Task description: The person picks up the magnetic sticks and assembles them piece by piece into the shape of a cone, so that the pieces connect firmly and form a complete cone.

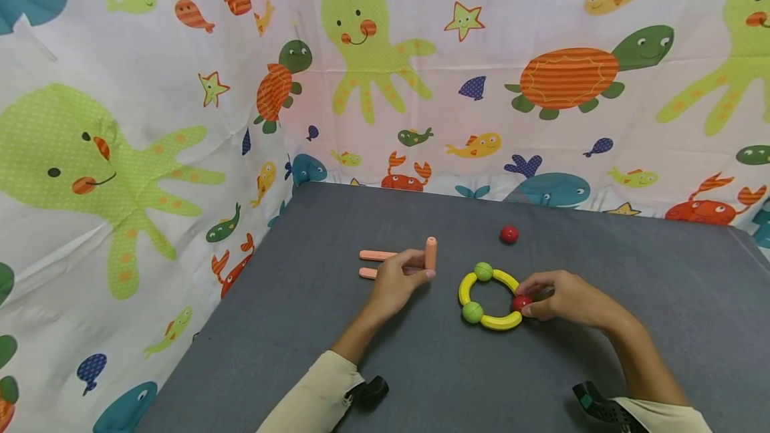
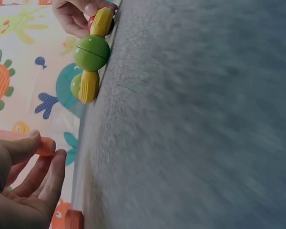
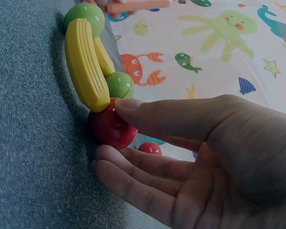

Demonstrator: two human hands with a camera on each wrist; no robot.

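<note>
Ring [image 1: 498, 323] appears joined; right hand [image 1: 568, 299] pinches its red ball [image 1: 521, 304], left hand [image 1: 394, 289] a rod [image 1: 430, 252]. Two rods [image 1: 377, 255], spare ball [image 1: 508, 234] unattached.

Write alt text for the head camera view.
A person's right hand pinches a glossy red ball in a ring of curved yellow bars and green balls; the left hand holds an upright salmon stick. Two more salmon sticks and another red ball lie on the grey tabletop.

Red balls [image 1: 508, 234], yellow curves [image 3: 83, 62] (ribbed), sticks [image 1: 430, 254] perhaps peach.
</note>
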